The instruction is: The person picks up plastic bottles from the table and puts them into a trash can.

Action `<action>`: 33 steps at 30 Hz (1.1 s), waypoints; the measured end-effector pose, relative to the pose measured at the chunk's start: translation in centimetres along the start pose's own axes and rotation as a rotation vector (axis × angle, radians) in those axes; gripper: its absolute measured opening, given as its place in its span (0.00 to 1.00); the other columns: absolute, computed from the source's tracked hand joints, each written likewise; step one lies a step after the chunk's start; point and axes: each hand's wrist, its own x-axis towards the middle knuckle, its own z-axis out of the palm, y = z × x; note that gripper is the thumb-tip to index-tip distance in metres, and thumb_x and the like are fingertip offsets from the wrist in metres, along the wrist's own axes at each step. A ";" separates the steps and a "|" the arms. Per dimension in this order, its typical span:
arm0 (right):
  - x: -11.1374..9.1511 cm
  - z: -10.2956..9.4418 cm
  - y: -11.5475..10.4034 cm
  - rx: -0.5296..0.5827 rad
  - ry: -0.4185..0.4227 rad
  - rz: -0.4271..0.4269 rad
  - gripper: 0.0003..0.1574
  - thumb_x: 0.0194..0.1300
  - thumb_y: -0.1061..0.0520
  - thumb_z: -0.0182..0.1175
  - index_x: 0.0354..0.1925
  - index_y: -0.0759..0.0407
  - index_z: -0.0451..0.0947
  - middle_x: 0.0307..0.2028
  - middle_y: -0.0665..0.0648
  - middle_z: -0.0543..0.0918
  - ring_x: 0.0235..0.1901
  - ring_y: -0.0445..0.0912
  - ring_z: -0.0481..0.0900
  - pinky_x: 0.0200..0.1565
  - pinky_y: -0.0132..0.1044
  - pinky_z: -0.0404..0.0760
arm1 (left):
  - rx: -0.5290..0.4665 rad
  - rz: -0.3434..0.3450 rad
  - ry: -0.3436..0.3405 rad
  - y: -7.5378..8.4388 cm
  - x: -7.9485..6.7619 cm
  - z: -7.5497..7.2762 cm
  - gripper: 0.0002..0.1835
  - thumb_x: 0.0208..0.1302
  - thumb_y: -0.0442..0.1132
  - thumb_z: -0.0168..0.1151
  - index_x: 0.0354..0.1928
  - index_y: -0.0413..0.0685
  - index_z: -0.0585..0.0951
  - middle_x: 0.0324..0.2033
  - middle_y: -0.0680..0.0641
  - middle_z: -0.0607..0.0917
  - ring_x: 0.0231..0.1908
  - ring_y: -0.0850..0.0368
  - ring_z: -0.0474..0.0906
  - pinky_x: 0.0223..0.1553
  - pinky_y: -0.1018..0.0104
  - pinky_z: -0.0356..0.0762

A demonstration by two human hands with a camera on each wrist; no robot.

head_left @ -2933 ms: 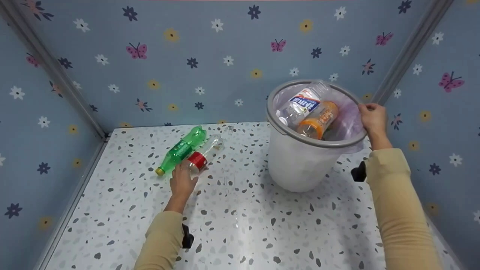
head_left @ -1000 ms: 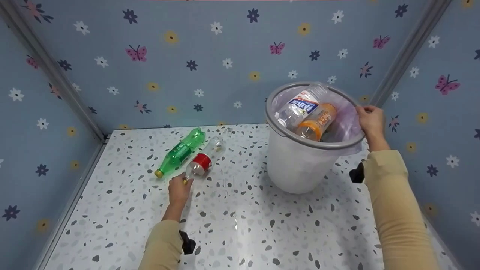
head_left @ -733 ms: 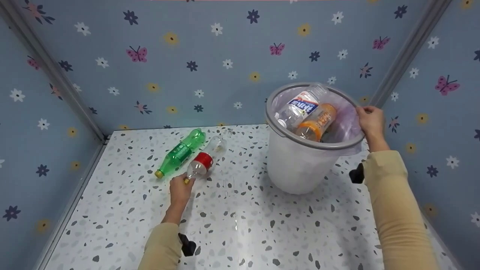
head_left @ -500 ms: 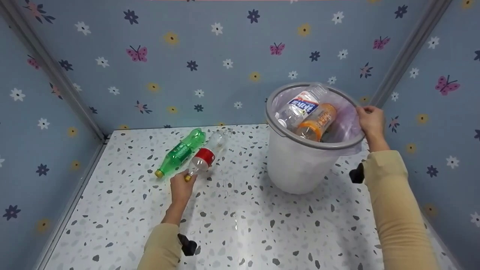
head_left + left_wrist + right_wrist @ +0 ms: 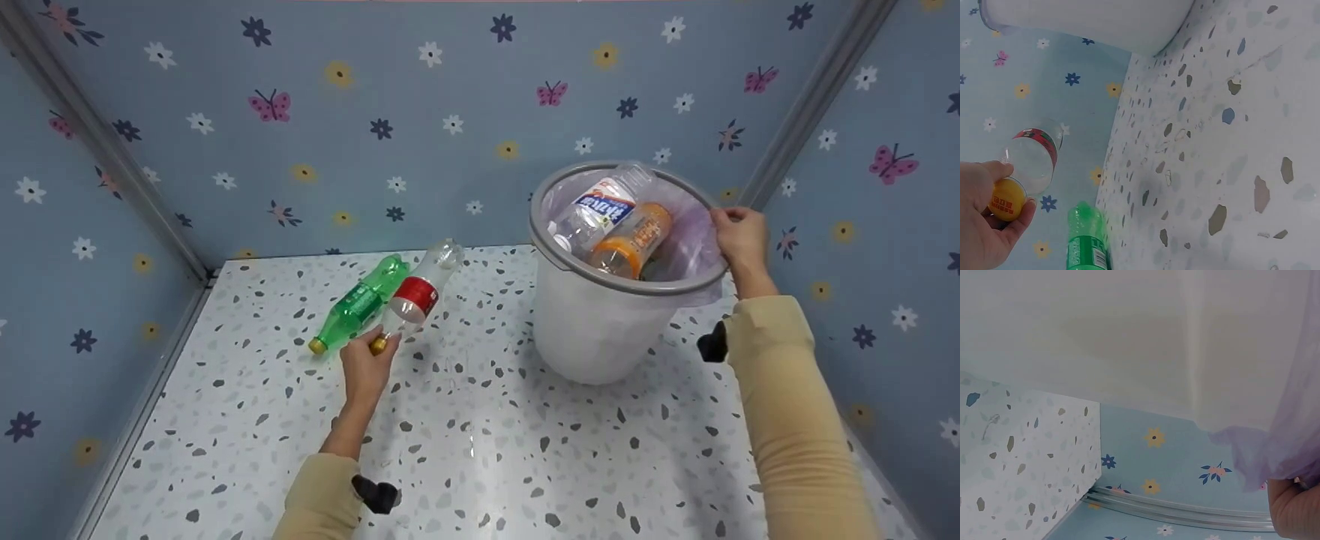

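Note:
My left hand (image 5: 366,369) pinches a clear plastic bottle (image 5: 414,298) by its neck, just at the yellow cap (image 5: 1007,199). The bottle has a red label and tilts with its base up and away from me. Beside it a green plastic bottle (image 5: 360,303) with a yellow cap lies on the speckled surface. At the right, my right hand (image 5: 742,238) grips the grey rim of a white trash bin (image 5: 592,330). A purple bag lines the bin (image 5: 1275,455). Inside lie a clear bottle (image 5: 604,207) with a blue and white label and an orange-labelled bottle (image 5: 637,238).
The white speckled tabletop (image 5: 480,450) lies between the hands. A blue flowered panel (image 5: 420,127) closes the back, with similar panels at left and right joined by grey metal strips (image 5: 817,97). The bin stands close to the back panel.
My left hand has moved from the bottle's side to its capped neck, and the clear bottle has risen off the tabletop, base end highest. The right hand stays on the bin rim.

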 end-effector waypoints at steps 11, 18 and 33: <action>0.2 0.2 0.2 0.006 0.000 0.011 0.28 0.65 0.47 0.44 0.52 0.69 0.69 0.44 0.63 0.72 0.33 0.42 0.67 0.33 0.30 0.68 | -0.049 0.095 0.047 3.0 -0.7 -0.7 0.21 0.55 0.37 0.62 0.48 0.31 0.76 0.36 0.38 0.81 0.32 0.53 0.77 0.33 0.64 0.76; 0.1 0.2 0.3 0.032 -0.002 0.009 0.27 0.65 0.47 0.45 0.51 0.67 0.70 0.43 0.62 0.72 0.34 0.44 0.68 0.33 0.31 0.69 | -0.057 0.093 0.046 5.1 -1.2 -1.2 0.22 0.55 0.39 0.62 0.50 0.33 0.75 0.38 0.39 0.81 0.34 0.53 0.76 0.34 0.63 0.76; 0.0 0.0 0.0 -0.005 -0.023 0.006 0.32 0.65 0.46 0.41 0.56 0.69 0.66 0.50 0.66 0.70 0.40 0.46 0.69 0.41 0.34 0.69 | -0.103 0.255 0.058 9.3 -2.7 -2.1 0.21 0.56 0.40 0.61 0.49 0.35 0.76 0.37 0.43 0.81 0.31 0.57 0.74 0.32 0.73 0.74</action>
